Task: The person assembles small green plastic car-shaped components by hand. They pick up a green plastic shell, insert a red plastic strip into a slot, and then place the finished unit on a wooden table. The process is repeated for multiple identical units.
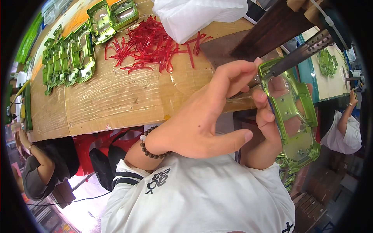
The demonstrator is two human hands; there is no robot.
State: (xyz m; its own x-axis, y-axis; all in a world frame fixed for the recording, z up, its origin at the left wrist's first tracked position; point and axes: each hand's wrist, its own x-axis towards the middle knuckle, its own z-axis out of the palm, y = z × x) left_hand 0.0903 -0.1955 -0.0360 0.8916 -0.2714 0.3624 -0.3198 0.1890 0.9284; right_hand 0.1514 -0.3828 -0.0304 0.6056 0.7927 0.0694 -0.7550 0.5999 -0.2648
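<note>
"Green plastic frame (286,108): where is it right now?"

"Raised at the person's right, beyond the table's near edge, with its long side nearly upright and its lower end leaning outward. It lies in the right hand (272,134)."

"How are those fingers set?"

"They are wrapped around it from behind. Two fingertips press along the left edge, and more of the hand shows through the openings, so the grasp is firm enough to keep it up."

"And the left hand (202,120)?"

"Its fingers arch over toward the frame's upper corner, and the thumb sticks out by itself, clear of the plastic. One fingertip is right at that corner; I cannot tell whether it presses there. A beaded bracelet (144,150) circles the wrist."

"What is the dark bar up there?"

"A metal bar (301,55) with small holes, slanting down from the upper right. Its tip overlaps the top of the frame; whether they touch, I cannot tell."

"What lies on the table (128,105)?"

"A loose heap of red strips (149,44) near the far side, with a white plastic bag (198,15) just beside it. To the left stands a row of similar green frames (64,64), set close together, and two more frames (112,20) lie beyond them."
</note>
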